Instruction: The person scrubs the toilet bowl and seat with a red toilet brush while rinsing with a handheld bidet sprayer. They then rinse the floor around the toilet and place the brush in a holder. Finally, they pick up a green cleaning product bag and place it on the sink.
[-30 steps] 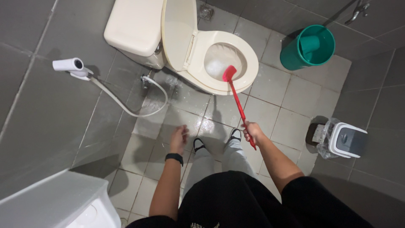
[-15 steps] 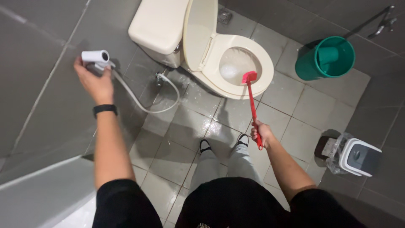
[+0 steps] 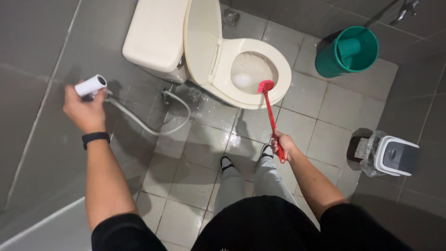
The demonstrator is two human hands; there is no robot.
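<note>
Right hand [image 3: 284, 145] clamped on brush [image 3: 269, 111] handle, bristles at toilet [image 3: 283, 79] rim; left hand [image 3: 86, 111] closed around sprayer [image 3: 90, 85].

The toilet [image 3: 241, 69] stands ahead on the floor [image 3: 325, 107], its tank [image 3: 155, 35] to the left, lid up. The toilet brush [image 3: 271, 114] rests its head on the seat's near rim. A bucket [image 3: 346, 51] sits to the right; a pedal bin [image 3: 390, 155] lies nearer, further right. The bidet sprayer [image 3: 90, 86] is left, its hose [image 3: 153, 121] trailing toward the toilet's base.

A green bucket [image 3: 346, 51] with a scoop inside stands by the wall; a lidded white bin [image 3: 392, 155] sits on grey tiles [image 3: 330, 107].
</note>
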